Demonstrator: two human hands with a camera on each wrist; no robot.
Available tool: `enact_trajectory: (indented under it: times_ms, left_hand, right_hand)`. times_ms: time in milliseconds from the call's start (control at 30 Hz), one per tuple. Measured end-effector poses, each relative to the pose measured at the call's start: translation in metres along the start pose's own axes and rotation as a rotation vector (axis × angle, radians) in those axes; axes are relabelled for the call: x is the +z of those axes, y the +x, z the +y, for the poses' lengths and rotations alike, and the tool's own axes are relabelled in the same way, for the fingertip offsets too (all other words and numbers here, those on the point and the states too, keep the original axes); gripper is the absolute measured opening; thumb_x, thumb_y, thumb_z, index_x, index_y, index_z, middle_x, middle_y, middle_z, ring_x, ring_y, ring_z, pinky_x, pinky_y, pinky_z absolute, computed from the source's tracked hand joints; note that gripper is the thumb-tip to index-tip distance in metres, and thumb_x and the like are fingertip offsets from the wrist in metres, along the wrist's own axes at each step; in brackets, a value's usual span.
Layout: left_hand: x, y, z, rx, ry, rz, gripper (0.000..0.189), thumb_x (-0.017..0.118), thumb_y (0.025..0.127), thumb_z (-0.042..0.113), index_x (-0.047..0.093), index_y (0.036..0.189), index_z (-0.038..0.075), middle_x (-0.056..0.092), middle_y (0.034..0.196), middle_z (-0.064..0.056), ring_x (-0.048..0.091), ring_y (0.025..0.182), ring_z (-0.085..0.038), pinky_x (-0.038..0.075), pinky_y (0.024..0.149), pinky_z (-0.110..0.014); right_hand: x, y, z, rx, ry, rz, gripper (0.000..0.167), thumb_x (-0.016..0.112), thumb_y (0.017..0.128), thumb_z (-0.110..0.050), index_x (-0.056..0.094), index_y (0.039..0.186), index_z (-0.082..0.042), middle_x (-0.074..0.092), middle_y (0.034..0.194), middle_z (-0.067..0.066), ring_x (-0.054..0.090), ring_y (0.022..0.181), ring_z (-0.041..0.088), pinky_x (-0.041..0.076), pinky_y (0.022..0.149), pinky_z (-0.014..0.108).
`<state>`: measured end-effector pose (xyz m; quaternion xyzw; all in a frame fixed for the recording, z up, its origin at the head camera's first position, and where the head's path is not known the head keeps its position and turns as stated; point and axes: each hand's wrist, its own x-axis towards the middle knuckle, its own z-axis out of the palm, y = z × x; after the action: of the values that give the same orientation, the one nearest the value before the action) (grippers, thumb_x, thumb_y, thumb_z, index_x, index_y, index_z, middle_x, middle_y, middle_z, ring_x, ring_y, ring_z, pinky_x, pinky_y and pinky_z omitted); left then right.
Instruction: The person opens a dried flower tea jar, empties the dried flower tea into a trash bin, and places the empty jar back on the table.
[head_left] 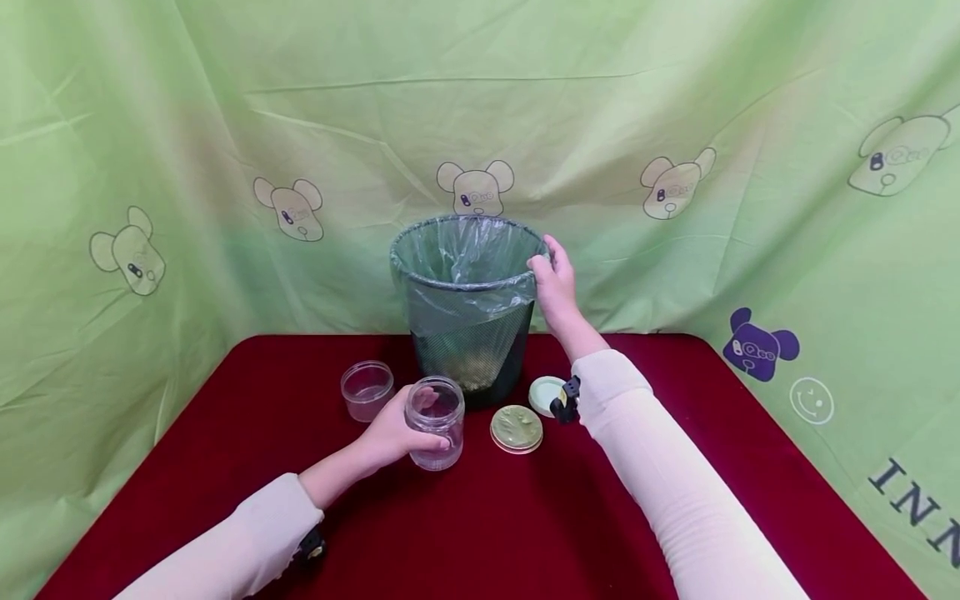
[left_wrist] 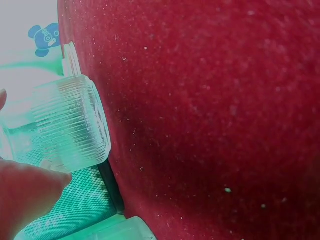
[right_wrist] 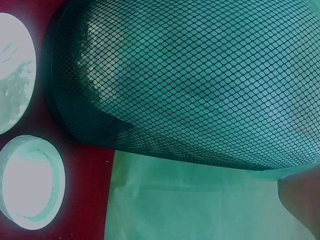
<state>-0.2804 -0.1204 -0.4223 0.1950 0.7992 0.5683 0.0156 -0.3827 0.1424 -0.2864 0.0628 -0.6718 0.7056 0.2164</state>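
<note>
My left hand [head_left: 392, 432] grips a clear jar [head_left: 437, 454] without a lid, its mouth facing up. In the left wrist view the same jar [left_wrist: 75, 125] shows ribbed sides, with its base close to the red cloth; whether it touches cannot be told. At the back, my right hand [head_left: 557, 283] holds the rim of a black mesh trash bin [head_left: 472, 350] lined with a thin clear bag [head_left: 468, 242]. Some pale material shows through the mesh near the bottom. Only a small part of the right hand appears in the right wrist view, at the bin's rim.
A second clear open container [head_left: 367, 396] stands left of the bin. To the bin's front right lie a gold-coloured lid [head_left: 517, 428] and a white lid [head_left: 546, 395]. Red cloth [head_left: 465, 533] covers the table; a green printed curtain [head_left: 337, 125] hangs behind and at both sides.
</note>
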Motion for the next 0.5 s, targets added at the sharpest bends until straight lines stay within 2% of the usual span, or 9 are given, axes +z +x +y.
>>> enact_trajectory:
  times_ms: [300, 500]
  left_hand:
    - [0.0018, 0.0015, -0.0006, 0.013, 0.009, 0.001, 0.081, 0.089, 0.063, 0.013, 0.048, 0.131, -0.002, 0.058, 0.124, -0.018, 0.055, 0.115, -0.031, 0.042, 0.100, -0.044]
    - [0.0023, 0.0020, -0.0015, -0.011, 0.003, 0.018, 0.082, 0.090, 0.063, 0.013, 0.048, 0.132, -0.001, 0.058, 0.123, -0.018, 0.056, 0.113, -0.032, 0.042, 0.099, -0.045]
  right_hand:
    - [-0.0002, -0.0002, -0.0007, 0.011, 0.022, -0.007, 0.068, 0.048, 0.085, -0.008, 0.030, 0.150, -0.001, 0.031, 0.154, 0.012, 0.034, 0.135, 0.017, 0.032, 0.106, 0.026]
    - [0.0002, 0.0004, -0.0017, 0.014, 0.017, -0.016, 0.068, 0.048, 0.085, -0.008, 0.029, 0.150, -0.001, 0.032, 0.154, 0.013, 0.034, 0.136, 0.018, 0.033, 0.106, 0.026]
